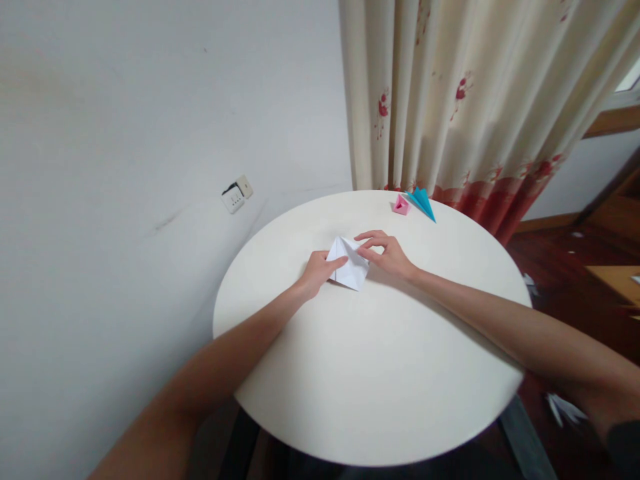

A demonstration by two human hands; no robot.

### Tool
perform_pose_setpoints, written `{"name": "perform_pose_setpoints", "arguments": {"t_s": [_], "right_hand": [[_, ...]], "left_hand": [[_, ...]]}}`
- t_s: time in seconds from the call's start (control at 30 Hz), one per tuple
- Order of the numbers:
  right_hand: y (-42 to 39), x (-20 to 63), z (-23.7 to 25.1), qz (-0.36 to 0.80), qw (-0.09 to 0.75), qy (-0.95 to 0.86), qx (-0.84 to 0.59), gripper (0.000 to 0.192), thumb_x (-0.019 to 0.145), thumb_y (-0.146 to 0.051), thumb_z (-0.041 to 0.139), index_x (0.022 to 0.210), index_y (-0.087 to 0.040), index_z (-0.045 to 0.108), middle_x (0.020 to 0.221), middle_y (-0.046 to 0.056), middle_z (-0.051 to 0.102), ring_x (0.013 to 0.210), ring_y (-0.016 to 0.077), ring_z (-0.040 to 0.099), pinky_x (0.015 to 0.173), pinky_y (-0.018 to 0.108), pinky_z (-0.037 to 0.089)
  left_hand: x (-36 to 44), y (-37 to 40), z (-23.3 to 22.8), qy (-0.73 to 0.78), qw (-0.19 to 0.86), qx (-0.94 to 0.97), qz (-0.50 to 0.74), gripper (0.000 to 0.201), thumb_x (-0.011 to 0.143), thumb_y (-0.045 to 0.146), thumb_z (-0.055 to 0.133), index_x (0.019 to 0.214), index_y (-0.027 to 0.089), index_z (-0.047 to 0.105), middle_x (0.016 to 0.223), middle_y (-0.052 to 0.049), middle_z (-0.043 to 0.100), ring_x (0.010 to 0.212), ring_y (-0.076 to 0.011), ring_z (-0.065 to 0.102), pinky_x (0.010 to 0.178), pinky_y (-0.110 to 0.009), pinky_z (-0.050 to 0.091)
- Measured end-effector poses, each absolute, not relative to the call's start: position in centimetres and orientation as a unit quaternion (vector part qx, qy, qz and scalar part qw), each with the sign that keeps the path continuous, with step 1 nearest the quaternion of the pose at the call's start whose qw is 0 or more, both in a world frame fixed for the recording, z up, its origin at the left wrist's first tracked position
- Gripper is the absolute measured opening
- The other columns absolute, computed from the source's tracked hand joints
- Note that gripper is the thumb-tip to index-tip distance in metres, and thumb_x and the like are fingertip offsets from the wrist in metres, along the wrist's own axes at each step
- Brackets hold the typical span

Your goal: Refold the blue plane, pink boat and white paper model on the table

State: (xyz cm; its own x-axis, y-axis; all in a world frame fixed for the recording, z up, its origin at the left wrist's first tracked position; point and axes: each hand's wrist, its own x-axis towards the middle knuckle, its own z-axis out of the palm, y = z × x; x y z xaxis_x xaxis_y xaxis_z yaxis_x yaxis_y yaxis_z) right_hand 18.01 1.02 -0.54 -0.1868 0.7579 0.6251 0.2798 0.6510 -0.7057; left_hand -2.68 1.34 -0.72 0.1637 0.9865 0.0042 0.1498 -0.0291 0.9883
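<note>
A folded sheet of white paper (351,274) is held just above the middle of the round white table (380,387). My left hand (319,269) grips its left side, thumb on top and fingers underneath. At the upper right edge of the paper, my right hand (389,255) has thumb and index finger pinched on a flap. Creases run across the sheet, and a peak rises at its top. The fingers of my left hand are mostly hidden beneath the paper.
Near the table's far edge lie a small pink folded paper piece (401,205) and a blue paper plane (423,202). A white wall with a socket (233,198) borders the left. Cream and red curtains (430,100) hang behind. White papers (565,408) lie on the dark floor.
</note>
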Motion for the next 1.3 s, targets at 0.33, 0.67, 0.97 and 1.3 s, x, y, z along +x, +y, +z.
{"name": "perform_pose_setpoints", "arguments": {"t_s": [0.33,0.67,0.97,1.3], "right_hand": [[1.8,17.8,-1.7,0.362,0.493,-0.697,-0.375,0.061,0.068,-0.033,0.082,0.122,-0.016,0.061,0.104,0.009,0.069,0.093,0.0219,0.064,0.077,0.033,0.050],[1.3,17.5,-1.3,0.435,0.472,-0.654,-0.400,0.053,0.063,-0.028,0.081,0.110,-0.011,0.064,0.078,0.004,0.069,0.066,0.0154,0.060,0.057,0.025,0.047],[1.1,17.4,-1.2,0.477,0.458,-0.654,-0.367,0.044,0.060,-0.034,0.083,0.094,-0.012,0.066,0.077,0.002,0.068,0.066,0.0147,0.059,0.060,0.026,0.047],[0.7,17.6,-0.5,0.516,0.444,-0.624,-0.383,0.035,0.065,-0.045,0.078,0.075,-0.012,0.071,0.064,0.001,0.065,0.054,0.0116,0.053,0.051,0.025,0.040]], "left_hand": [[-2.4,1.0,-0.4,0.469,0.498,0.605,0.408,0.044,0.062,0.047,0.084,0.081,0.008,0.075,0.073,-0.007,0.073,0.062,-0.0167,0.063,0.057,-0.024,0.043],[-2.3,1.3,-0.9,0.466,0.501,0.611,0.399,0.046,0.067,0.055,0.078,0.077,0.010,0.073,0.071,-0.005,0.071,0.062,-0.0168,0.061,0.057,-0.024,0.041],[-2.3,1.1,-0.8,0.454,0.507,0.619,0.393,0.048,0.062,0.055,0.082,0.076,0.010,0.074,0.069,-0.005,0.070,0.059,-0.0148,0.059,0.055,-0.024,0.040],[-2.4,0.6,-0.4,0.449,0.501,0.658,0.340,0.045,0.065,0.053,0.081,0.071,0.009,0.074,0.065,-0.005,0.069,0.054,-0.0118,0.055,0.050,-0.021,0.034]]}}
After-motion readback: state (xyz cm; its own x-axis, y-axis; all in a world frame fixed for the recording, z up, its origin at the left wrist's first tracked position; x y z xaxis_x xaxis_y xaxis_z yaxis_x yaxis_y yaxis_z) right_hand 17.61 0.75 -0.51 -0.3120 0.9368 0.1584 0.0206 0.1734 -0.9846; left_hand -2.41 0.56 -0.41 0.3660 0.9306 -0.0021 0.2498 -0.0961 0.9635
